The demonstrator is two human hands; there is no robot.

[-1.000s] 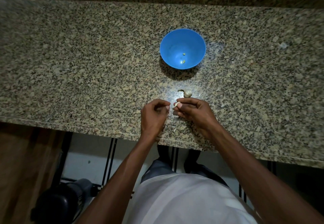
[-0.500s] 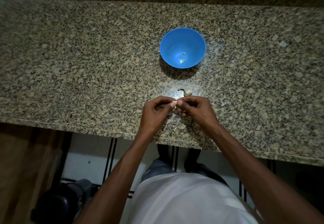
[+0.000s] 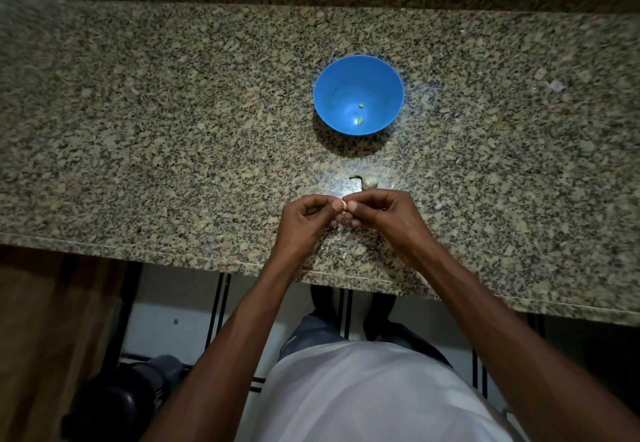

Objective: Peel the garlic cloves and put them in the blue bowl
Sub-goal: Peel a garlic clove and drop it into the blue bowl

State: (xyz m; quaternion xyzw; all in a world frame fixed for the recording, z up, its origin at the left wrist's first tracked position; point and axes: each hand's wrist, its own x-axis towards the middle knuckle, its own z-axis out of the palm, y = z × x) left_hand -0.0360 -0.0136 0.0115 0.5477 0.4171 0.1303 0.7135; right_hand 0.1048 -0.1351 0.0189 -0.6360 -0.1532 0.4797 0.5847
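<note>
Since 1 second ago the left hand (image 3: 304, 220) has come in from a short gap to meet the right hand (image 3: 381, 216), and the 2 now sit thumb tip to thumb tip above the near part of the granite counter (image 3: 138, 130). A small pale garlic clove (image 3: 344, 205) is pinched between them: the left thumb and curled forefinger close on it from one side, the right thumb and forefinger from the other, so both grips are narrow and closed on the clove. Only a sliver of the clove shows between the thumbnails, and how much skin is left on it cannot be told.

Just beyond the right hand's knuckles, a garlic bulb piece with a curved stalk (image 3: 367, 182) lies on the counter, near the hands but not touching them. Farther back, well apart from the hands, stands the blue bowl (image 3: 329, 95), upright, with 2 small yellowish bits (image 3: 360, 113) lying low inside it, near its bottom.

The counter edge runs below the wrists. Under it show a white shirt (image 3: 363, 389), dark trousers and a tiled floor with dark lines (image 3: 214, 306). A dark rounded object at the lower left is too dim to identify.
</note>
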